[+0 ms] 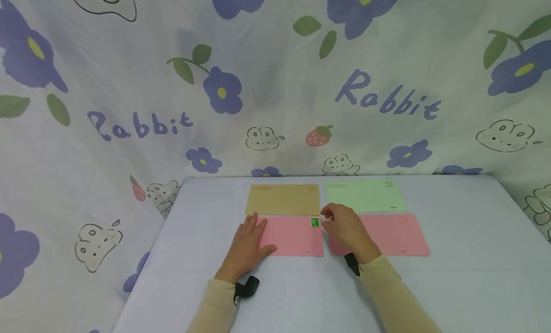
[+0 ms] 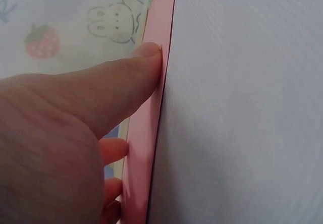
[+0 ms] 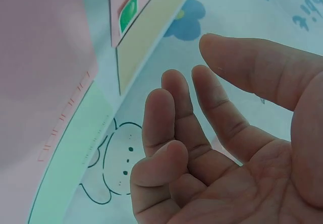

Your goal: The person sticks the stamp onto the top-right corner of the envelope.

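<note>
My left hand [image 1: 245,247] lies spread on the left part of a pink envelope [image 1: 292,237], its thumb [image 2: 144,65] resting near the lower edge. A green stamp [image 1: 315,222] sits in that envelope's top right corner. Just right of the stamp, my right hand [image 1: 348,230] hovers with loosely bent fingers; in the right wrist view, thumb and fingertips stand apart and nothing is between them. Beneath that hand, a second pink envelope [image 1: 400,235] is partly covered.
Behind the pink envelopes lie a tan envelope [image 1: 281,199] on the left and a light green envelope [image 1: 366,196] on the right. All rest on a white-covered table [image 1: 465,256]. A patterned curtain [image 1: 275,84] hangs along the back and left side.
</note>
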`<state>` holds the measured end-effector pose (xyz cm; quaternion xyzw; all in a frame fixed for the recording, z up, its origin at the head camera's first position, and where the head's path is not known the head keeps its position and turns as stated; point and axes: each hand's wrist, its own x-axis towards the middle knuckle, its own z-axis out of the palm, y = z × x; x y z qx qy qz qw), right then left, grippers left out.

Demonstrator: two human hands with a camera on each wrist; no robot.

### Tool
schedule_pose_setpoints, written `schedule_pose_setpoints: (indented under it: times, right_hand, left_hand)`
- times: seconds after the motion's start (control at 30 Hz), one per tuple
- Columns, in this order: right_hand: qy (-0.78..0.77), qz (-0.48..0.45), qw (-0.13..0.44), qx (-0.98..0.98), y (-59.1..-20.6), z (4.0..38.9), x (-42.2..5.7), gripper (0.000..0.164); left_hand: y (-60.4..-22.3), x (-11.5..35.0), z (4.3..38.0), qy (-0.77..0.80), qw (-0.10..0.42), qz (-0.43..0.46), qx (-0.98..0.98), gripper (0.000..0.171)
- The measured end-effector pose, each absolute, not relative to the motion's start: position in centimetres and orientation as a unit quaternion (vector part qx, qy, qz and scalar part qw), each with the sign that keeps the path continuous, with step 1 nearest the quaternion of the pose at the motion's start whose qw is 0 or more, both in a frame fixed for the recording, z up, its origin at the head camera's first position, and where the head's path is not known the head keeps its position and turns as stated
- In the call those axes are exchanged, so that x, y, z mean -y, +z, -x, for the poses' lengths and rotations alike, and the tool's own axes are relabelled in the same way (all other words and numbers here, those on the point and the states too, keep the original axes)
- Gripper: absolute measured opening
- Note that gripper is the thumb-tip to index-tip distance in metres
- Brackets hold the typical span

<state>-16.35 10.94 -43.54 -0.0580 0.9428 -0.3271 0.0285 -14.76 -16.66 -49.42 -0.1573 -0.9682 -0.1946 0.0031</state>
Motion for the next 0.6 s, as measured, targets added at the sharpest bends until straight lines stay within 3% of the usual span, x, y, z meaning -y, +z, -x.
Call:
schedule_pose_setpoints:
  times: [0.6]
  right_hand:
    - [-0.308,0.085,-0.016,-0.947,-43.2,14.4,-13.1,0.025]
  left_hand:
    - [-49.5,16.8,14.9,-0.199,-0.007,0.147,0.969,0.079]
